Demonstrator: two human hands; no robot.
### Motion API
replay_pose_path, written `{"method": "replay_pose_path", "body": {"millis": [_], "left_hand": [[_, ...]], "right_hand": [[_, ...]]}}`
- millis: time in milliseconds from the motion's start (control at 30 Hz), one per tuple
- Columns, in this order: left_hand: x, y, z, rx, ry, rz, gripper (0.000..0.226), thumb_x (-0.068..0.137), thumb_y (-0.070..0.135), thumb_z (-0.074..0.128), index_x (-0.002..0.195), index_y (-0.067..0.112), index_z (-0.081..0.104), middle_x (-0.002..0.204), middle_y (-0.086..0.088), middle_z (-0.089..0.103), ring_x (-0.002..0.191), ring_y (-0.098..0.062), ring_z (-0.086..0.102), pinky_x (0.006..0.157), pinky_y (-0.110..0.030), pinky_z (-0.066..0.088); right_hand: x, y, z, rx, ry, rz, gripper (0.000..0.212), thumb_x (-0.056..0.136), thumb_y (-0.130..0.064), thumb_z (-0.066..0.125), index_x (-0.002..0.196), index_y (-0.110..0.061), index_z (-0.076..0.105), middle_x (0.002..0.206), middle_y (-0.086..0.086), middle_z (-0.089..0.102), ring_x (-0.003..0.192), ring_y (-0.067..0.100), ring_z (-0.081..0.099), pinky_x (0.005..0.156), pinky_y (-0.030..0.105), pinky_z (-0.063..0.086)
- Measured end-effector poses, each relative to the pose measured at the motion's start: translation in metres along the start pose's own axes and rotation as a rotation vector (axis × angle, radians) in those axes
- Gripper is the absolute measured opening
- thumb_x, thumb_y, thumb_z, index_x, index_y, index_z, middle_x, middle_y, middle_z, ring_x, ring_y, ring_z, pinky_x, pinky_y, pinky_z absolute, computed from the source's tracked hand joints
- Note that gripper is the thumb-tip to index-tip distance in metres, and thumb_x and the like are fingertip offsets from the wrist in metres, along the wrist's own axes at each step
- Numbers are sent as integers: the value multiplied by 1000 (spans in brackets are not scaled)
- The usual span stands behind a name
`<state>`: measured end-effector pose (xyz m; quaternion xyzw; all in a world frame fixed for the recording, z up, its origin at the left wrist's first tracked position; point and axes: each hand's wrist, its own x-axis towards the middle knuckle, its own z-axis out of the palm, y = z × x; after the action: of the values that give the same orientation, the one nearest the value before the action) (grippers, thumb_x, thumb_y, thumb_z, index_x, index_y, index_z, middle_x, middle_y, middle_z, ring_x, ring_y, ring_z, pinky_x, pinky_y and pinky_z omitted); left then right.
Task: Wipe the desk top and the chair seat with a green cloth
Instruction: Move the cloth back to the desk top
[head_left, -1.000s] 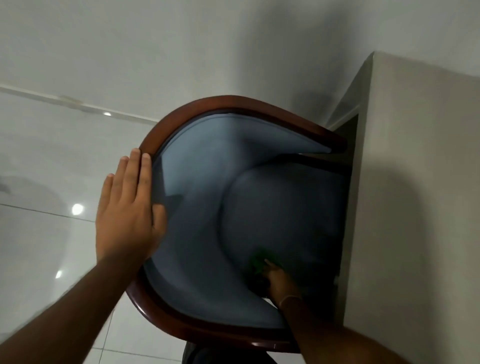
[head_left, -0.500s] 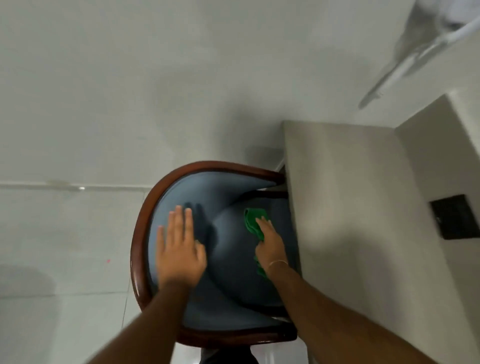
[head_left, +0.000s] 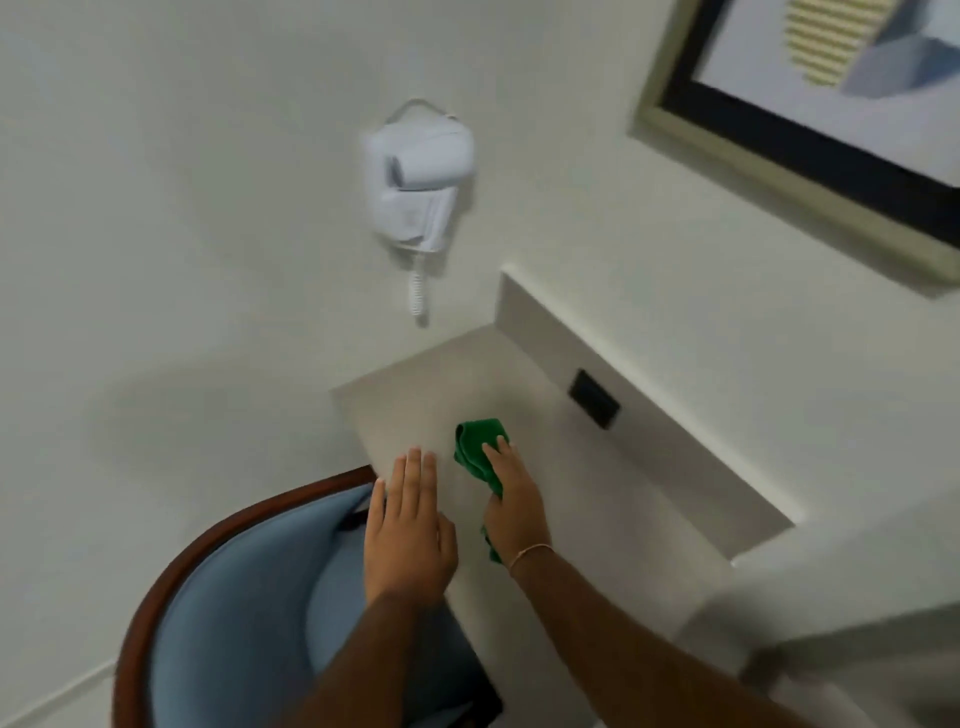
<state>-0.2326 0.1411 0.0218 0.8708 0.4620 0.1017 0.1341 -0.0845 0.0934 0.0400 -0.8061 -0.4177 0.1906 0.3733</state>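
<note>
My right hand (head_left: 511, 496) grips a crumpled green cloth (head_left: 475, 447) and holds it on or just over the beige desk top (head_left: 597, 467), near the desk's left end. My left hand (head_left: 410, 530) is flat with fingers together, holding nothing, over the desk's left edge beside the chair. The chair (head_left: 228, 597) has blue upholstery and a curved dark wooden rim; it sits at the lower left, pushed against the desk, and my left forearm covers part of its seat.
A white wall-mounted hair dryer (head_left: 418, 179) with a coiled cord hangs above the desk's far left corner. A black socket plate (head_left: 594, 399) sits in the desk's raised back ledge. A framed picture (head_left: 810, 104) hangs at the upper right.
My right hand carried the green cloth from the chair seat up onto the desk top. My left hand left the chair back and moved to the desk edge. The view tilted upward.
</note>
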Motion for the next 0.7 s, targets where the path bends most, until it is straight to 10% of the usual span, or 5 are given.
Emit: {"method": "replay_pose_path", "body": {"millis": [233,500,700], "left_hand": [[-30,148,74,23,-265,356,78,100,46,5,169,22,-21,181,1,-24,166,-19,-27,130,-35,-26],[-96,216,123,127,-565,748,78,82,31,46,153,2,61,160,-17,60,147,-38,60,128,-38,9],[-93,218,140,163,-686,806,88,91,36,19,175,16,6,184,-4,-1,172,-28,-6,133,-34,-15]], "right_hand": [[-69,118,-117,71,293,354,65,94,17,45,150,-16,50,164,2,37,156,15,26,127,24,17],[-229,255,-173,337,650,936,75,88,22,41,147,-23,54,153,5,53,131,32,58,117,41,46],[-287,311,-207,310,969,1207,69,92,14,42,148,-26,47,148,10,54,128,36,58,113,51,49]]}}
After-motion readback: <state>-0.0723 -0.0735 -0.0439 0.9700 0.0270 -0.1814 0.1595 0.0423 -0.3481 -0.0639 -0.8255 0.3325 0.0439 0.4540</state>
